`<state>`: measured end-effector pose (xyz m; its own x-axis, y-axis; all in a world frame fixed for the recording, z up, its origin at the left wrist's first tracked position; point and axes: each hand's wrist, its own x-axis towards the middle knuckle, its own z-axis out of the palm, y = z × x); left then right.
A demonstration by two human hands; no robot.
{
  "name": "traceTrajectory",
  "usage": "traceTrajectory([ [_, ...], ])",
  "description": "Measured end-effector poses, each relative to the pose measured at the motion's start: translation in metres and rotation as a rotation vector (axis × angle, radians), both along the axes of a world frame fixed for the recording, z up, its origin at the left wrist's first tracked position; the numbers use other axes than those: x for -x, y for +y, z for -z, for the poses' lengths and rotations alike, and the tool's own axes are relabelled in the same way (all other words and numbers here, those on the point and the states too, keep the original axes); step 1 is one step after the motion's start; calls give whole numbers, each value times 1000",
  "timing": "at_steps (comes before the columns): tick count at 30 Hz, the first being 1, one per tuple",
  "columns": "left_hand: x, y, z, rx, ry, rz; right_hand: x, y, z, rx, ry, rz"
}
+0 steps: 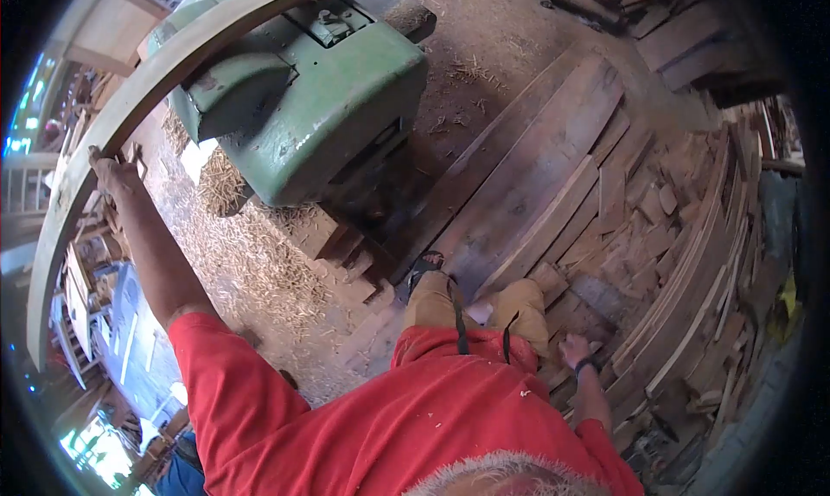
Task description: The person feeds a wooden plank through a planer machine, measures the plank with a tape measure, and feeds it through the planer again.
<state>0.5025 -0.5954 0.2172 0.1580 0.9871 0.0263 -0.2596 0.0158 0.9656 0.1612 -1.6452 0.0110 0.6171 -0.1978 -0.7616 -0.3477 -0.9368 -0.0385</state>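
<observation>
My left hand (117, 176) is wrapped around a long wooden plank (186, 54) at the left. The plank looks bowed in the wide lens and stretches over a green machine (350, 98) at the top, with its near end down at the left edge. My right hand (574, 350) hangs low by my right thigh, a dark band on its wrist. No object shows in it, and its fingers look loosely apart. Wood scraps lie below and around that hand.
Wood shavings (268, 271) cover the floor beside the machine. Wide boards (536, 159) lie ahead of my feet. Offcuts (640, 219) and long strips (692, 297) are heaped at the right. A bluish surface (138, 340) stands at the left. Short wood blocks (346, 258) sit under the machine's near side.
</observation>
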Motion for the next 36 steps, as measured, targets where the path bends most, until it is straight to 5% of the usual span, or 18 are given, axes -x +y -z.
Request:
traceTrajectory([
  [3, -1, 8, 10, -72, -53, -31, 2, -33, -43, 110, 220, -29],
  [5, -3, 7, 6, -51, -62, -48, -8, -72, -31, -32, 298, 474],
  [9, -2, -15, -8, 80, 78, -66, -78, -95, 12, -146, -73, 430],
  [11, -18, -54, -27, 143, 281, -247, -123, -112, 48, -245, -317, -38],
  [12, -28, -70, -30, 149, 384, -296, -156, -109, 48, -256, -323, -38],
  [14, -49, -94, -10, -240, 626, -508, -206, -83, 42, -476, -118, 685],
  [16, -67, -86, 19, -601, 1148, -664, -235, -82, 41, -551, -158, 709],
  [18, -96, -149, 14, -906, 1425, -382, -272, -98, 34, -617, -209, 718],
  [20, -135, -181, 37, -1106, 1659, -214, -307, -114, 16, -563, -132, 464],
  [24, -197, -279, 31, -1118, 1615, 244, -391, -191, 48, -488, -223, 359],
  [29, -238, -303, 35, -1016, 1672, 21, -580, -175, 8, -480, -411, 257],
  [36, -275, -274, 64, -748, 1439, -322, -814, -16, -11, -764, -610, 189],
])
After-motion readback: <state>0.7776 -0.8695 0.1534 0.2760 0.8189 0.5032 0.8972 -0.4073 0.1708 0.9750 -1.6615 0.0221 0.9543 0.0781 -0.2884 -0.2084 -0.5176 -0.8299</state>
